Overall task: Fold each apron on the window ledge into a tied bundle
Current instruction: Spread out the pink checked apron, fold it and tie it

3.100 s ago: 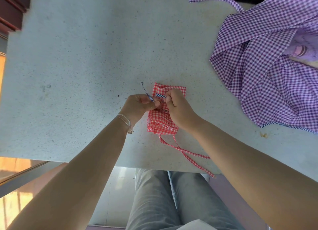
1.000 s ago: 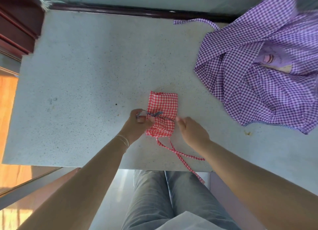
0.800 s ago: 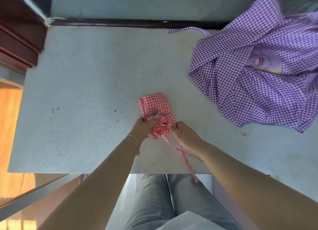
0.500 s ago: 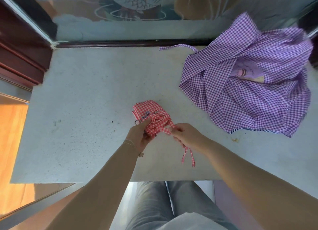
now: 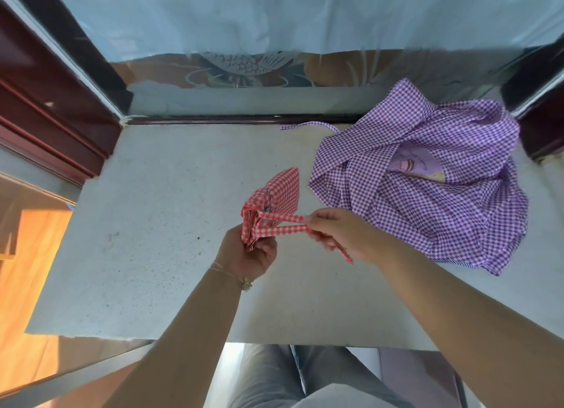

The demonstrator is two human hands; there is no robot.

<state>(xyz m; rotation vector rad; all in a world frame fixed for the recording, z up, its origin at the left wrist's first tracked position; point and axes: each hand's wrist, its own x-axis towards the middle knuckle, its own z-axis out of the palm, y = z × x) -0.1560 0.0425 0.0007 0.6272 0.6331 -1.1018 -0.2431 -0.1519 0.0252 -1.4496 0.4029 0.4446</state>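
Note:
A red checked apron [image 5: 280,192], folded small, is lifted above the grey stone ledge [image 5: 171,212]. My left hand [image 5: 247,253] grips its lower end from below. My right hand [image 5: 341,233] pinches the two red checked ties [image 5: 282,223], which run taut from the bundle to the right; their loose ends stick out below my fingers. A purple checked apron [image 5: 427,200] lies crumpled and unfolded at the right of the ledge, one tie trailing left along the back.
The window glass [image 5: 274,41] with a frosted fish pattern stands behind the ledge. Dark wooden frames [image 5: 52,108] close it off at the left and right. The ledge's front edge is just above my knees, with floor below at the left.
The red bundle has been lifted off the ledge and turned on its side. My right hand has taken the dangling ties and drawn them taut to the right. The view has tilted up towards the window.

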